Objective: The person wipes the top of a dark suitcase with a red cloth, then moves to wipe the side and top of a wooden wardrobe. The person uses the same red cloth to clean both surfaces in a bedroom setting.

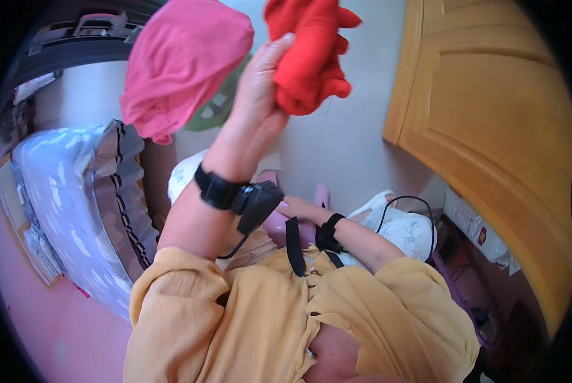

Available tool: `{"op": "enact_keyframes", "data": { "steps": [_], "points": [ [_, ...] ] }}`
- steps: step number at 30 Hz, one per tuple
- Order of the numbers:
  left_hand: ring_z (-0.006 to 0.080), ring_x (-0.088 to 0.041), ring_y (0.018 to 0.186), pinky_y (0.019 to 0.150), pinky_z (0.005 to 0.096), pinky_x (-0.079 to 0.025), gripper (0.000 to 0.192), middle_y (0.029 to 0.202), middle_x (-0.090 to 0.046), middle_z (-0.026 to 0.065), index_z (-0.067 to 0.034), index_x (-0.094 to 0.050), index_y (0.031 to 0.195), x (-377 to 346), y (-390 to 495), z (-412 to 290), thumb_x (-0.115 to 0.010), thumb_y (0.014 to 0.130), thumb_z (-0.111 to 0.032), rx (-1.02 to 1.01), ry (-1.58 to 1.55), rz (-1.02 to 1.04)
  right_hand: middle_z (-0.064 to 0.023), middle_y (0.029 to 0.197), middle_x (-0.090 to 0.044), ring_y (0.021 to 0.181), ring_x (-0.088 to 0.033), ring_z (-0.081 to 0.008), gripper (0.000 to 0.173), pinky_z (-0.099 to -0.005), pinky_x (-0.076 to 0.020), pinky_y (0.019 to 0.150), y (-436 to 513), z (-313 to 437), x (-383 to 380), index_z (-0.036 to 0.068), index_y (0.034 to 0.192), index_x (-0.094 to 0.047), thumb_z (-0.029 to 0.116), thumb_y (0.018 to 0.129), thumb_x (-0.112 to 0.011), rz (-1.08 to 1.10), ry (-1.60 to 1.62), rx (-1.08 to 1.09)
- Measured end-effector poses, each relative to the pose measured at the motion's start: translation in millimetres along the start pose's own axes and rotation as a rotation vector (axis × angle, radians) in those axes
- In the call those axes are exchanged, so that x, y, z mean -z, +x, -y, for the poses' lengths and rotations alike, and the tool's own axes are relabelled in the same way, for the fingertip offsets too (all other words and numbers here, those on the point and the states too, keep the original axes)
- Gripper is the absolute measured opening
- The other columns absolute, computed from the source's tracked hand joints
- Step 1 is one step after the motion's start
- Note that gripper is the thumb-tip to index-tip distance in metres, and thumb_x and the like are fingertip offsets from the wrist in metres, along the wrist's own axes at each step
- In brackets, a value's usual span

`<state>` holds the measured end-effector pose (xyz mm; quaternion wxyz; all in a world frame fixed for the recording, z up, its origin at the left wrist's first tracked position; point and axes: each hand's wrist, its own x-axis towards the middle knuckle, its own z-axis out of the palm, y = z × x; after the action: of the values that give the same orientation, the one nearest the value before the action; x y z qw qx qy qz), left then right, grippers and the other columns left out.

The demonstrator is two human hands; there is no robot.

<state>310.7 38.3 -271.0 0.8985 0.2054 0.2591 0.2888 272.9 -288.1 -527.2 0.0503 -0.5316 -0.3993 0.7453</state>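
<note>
My left hand (262, 81) is raised at the top middle and grips a bunched red fleece-like cloth item (307, 62). Several rounded, finger-like ends stick out along its right side. Just left of this hand is a puffy bundle of pink cloth (185, 67); whether anything holds it up I cannot tell. Behind the pink bundle shows part of a green object (219, 107) with openings. Lower down, my right hand (298, 209) is at a pink plastic object (276, 225) between my legs. The black device strapped to my left wrist partly hides its fingers.
A wooden cabinet or door panel (487, 95) takes up the right side. On the left stands something draped in a blue-white patterned cover (65, 177) with a ruffled edge. A black cable (412, 197) loops by my right knee. A printed package (472, 220) lies near the panel's lower edge.
</note>
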Motion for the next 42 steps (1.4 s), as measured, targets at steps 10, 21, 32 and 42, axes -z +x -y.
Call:
{"op": "enact_keyframes", "data": {
  "steps": [10,21,32,42],
  "points": [
    [0.0268,-0.069,0.103,0.088,0.0429,-0.059,0.04,0.12,-0.064,0.0166,-0.001,-0.047,0.13,-31.0,71.3,-16.2,-0.063,0.099,-0.023,-0.078,-0.144,-0.042,-0.0072,0.068,-0.064,0.058,-0.062,-0.0196,0.044,-0.037,-0.048,0.052,3.9,57.8,90.7,0.007,0.083,-0.072,0.049,0.09,-0.063,-0.245,-0.109,0.053],
    [0.0277,-0.071,0.097,0.081,0.0418,-0.061,0.043,0.116,-0.065,0.0174,0.002,-0.045,0.134,-17.8,11.8,-71.0,-0.057,0.1,-0.023,-0.234,-0.261,0.059,-0.0135,0.161,-0.033,0.147,-0.033,-0.0222,0.058,-0.0381,-0.028,0.12,1.3,254.8,219.6,0.008,0.155,-0.038,0.03,0.104,-0.056,-0.449,0.11,0.628],
    [0.0291,-0.071,0.099,0.084,0.0432,-0.061,0.044,0.121,-0.063,0.0201,0.002,-0.041,0.137,2.2,-6.9,-122.5,-0.055,0.104,-0.024,-0.281,-0.444,0.184,-0.0231,0.165,-0.018,0.149,-0.03,-0.0366,0.089,-0.0464,-0.0296,0.119,-0.7,335.2,187.6,0.016,0.162,-0.02,0.049,0.095,-0.068,-0.359,0.066,0.438],
    [0.0292,-0.07,0.096,0.081,0.0436,-0.061,0.046,0.118,-0.064,0.0194,0.0,-0.04,0.139,26.1,4.6,-129.1,-0.055,0.104,-0.026,-0.307,-0.42,0.222,-0.0141,0.157,-0.036,0.135,-0.051,-0.0279,0.1,-0.0402,-0.0457,0.105,71.1,313.3,197.8,0.008,0.162,-0.002,0.041,0.096,-0.07,-0.206,0.22,0.56]
  ]
}}
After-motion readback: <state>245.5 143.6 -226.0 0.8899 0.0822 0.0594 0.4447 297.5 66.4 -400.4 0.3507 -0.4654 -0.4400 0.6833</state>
